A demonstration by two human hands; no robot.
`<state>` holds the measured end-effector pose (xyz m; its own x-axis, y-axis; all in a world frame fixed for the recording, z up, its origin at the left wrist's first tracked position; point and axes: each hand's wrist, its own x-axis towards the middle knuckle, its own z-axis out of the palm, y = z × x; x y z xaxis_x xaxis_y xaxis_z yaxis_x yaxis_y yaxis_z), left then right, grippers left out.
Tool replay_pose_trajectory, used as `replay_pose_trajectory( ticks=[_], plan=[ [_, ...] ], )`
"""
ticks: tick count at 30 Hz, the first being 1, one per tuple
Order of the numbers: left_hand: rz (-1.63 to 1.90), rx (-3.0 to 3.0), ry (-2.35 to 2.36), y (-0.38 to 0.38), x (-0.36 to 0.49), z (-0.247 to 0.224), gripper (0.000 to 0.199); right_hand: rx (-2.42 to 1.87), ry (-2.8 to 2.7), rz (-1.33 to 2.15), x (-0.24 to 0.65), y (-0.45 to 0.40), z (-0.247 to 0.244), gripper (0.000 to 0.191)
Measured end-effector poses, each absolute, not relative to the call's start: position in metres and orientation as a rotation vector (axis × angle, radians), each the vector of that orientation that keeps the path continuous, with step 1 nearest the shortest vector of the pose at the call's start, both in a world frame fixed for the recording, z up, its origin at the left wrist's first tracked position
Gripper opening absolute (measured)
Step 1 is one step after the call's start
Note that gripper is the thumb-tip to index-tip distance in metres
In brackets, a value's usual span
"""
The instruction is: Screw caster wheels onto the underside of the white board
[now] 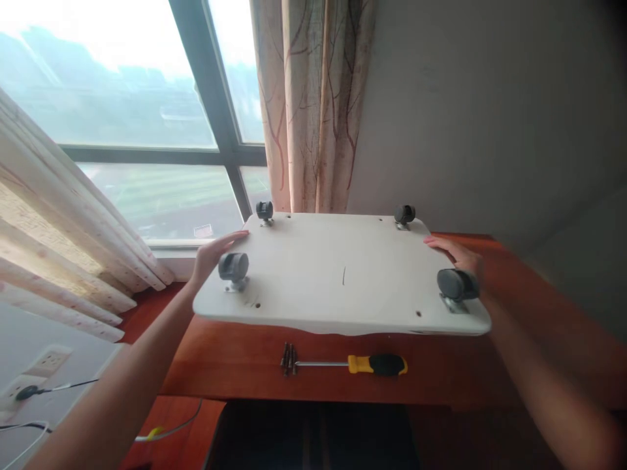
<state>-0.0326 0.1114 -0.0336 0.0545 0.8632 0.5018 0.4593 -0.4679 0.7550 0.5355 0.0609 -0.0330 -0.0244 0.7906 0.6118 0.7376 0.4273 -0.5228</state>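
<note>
A white board (313,267) with rounded corners lies face up before me, a black caster wheel at each corner. At the near left is one caster (233,267), and at the near right another caster (456,284). Small dark holes and a short dark line mark its surface. My left hand (215,251) grips the board's left edge, fingertips on the rim. On the opposite edge my right hand (456,254) holds the board, partly hidden behind the near right caster. Both thumbs are out of sight.
On the reddish wooden desk (235,365), in front of the board, lie a yellow-and-black screwdriver (377,364) and several screws (289,359). Curtains (313,104) and a window stand behind. A wall socket (49,360) with a plugged cable is at left.
</note>
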Motion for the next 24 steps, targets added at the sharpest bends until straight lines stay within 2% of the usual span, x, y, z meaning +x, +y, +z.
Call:
replay_pose_trajectory(
  ticks=[6, 16, 24],
  plan=[
    [1.408, 1.915, 1.249, 0.114, -0.028, -0.046, 0.056, -1.222, -1.812, 0.069, 0.534, 0.067, -0.053, 0.031],
    [1.464, 1.859, 1.174, 0.119, -0.021, -0.053, 0.060, -1.273, -1.809, 0.112, 0.541, 0.077, -0.077, 0.038],
    [1.456, 1.865, 1.259, 0.116, -0.015, -0.058, 0.062, -1.268, -1.854, 0.041, 0.541, 0.074, -0.083, 0.035]
  ],
)
